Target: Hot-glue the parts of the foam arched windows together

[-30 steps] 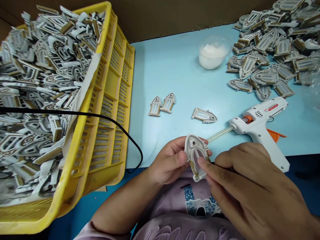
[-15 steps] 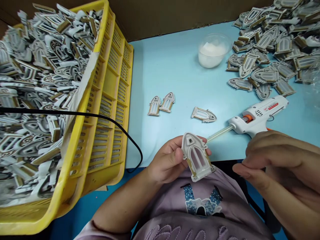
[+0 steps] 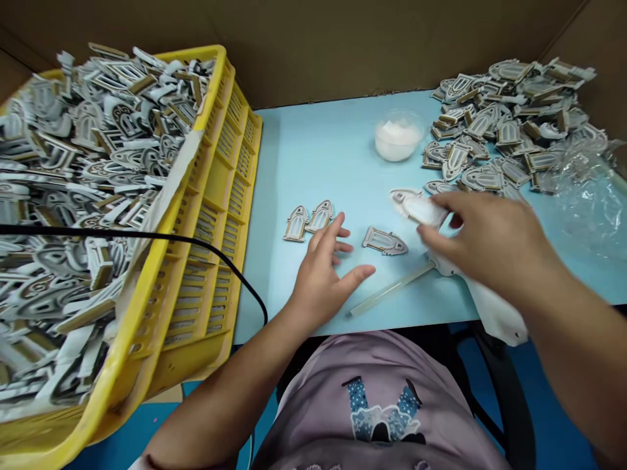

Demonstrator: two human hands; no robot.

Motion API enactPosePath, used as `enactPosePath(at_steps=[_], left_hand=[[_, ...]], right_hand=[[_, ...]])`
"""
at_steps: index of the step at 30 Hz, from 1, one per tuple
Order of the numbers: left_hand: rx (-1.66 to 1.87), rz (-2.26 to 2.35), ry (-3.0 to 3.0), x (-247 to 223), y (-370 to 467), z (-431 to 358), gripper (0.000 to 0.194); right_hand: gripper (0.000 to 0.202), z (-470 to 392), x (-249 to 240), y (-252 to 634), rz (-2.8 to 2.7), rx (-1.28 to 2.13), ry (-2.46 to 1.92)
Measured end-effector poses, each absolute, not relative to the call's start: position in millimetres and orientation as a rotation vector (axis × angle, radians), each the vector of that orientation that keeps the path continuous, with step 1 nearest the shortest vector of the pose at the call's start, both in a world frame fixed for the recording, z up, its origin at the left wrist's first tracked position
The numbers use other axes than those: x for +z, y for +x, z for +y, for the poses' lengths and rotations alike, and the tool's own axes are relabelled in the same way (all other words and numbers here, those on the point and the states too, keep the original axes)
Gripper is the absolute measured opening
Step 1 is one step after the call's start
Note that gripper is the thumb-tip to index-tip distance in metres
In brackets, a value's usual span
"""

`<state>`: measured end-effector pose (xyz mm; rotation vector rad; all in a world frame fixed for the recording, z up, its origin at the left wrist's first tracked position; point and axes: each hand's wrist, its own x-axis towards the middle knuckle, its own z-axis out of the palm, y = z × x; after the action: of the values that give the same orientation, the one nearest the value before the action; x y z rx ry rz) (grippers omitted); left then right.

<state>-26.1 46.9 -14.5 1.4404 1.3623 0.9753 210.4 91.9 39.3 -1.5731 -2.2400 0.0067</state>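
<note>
My right hand (image 3: pixel 494 241) pinches the lower end of a small white arched window ornament (image 3: pixel 414 205), slightly blurred, over the table. My left hand (image 3: pixel 323 274) has its fingers spread and holds nothing; its fingertips are close to a pair of window ornaments (image 3: pixel 296 224) lying side by side. Between the hands a single window ornament (image 3: pixel 385 241) lies on its side. A white glue gun (image 3: pixel 494 313) is partly hidden under my right hand and forearm. From it a clear glue stick (image 3: pixel 392 290) sticks out toward the left.
A yellow plastic crate (image 3: pixel 220 196) heaped with window ornaments stands at left, with a black cable (image 3: pixel 215 247) across it. At back right are a pile of ornaments (image 3: pixel 509 130), a crumpled plastic bag (image 3: pixel 588 202) and a clear tub of white material (image 3: pixel 398 137).
The window ornament has passed from my left hand to my right and moved up over the table. My left hand has opened and moved forward. The view has shifted slightly.
</note>
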Motion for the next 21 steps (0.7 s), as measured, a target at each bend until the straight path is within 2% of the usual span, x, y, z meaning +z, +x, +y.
enactPosePath(at_steps=[2,3,7,8,10,13,15,17,21], left_hand=[[0.766,1.581,1.773,-15.8,-28.0,61.8,0.084],[0.635,1.625,1.887,-16.0,-26.6,67.9,0.083],[0.296,1.638,2.098,-14.1,-9.6,86.1,0.079],[0.272,1.627,2.134,-13.5,-5.5,89.9,0.075],[0.268,1.595,2.199,-13.3,-1.0,96.0,0.059],[0.39,1.595,2.244,-14.1,-4.4,96.5,0.034],[0.562,1.617,2.227,-12.7,-10.1,87.8,0.028],[0.786,1.642,2.159,-8.2,-14.8,72.5,0.029],[1.067,1.668,1.97,5.5,-14.4,35.1,0.035]], right_hand=[[0.068,126.5,32.9,225.8,-2.358,-0.055,-1.651],[0.07,141.7,28.4,230.3,-2.413,-0.067,-1.686],[0.032,181.8,12.0,226.2,-2.518,-0.021,-1.815],[0.03,186.2,10.3,222.2,-2.506,-0.008,-1.853],[0.04,187.0,11.2,214.0,-2.446,0.029,-1.904],[0.072,167.6,20.3,205.6,-2.38,0.173,-1.851],[0.079,143.2,27.3,203.8,-2.376,0.338,-1.759],[0.07,114.6,31.3,204.4,-2.306,0.596,-1.698],[0.042,64.9,26.5,204.4,-1.59,1.587,-1.343]])
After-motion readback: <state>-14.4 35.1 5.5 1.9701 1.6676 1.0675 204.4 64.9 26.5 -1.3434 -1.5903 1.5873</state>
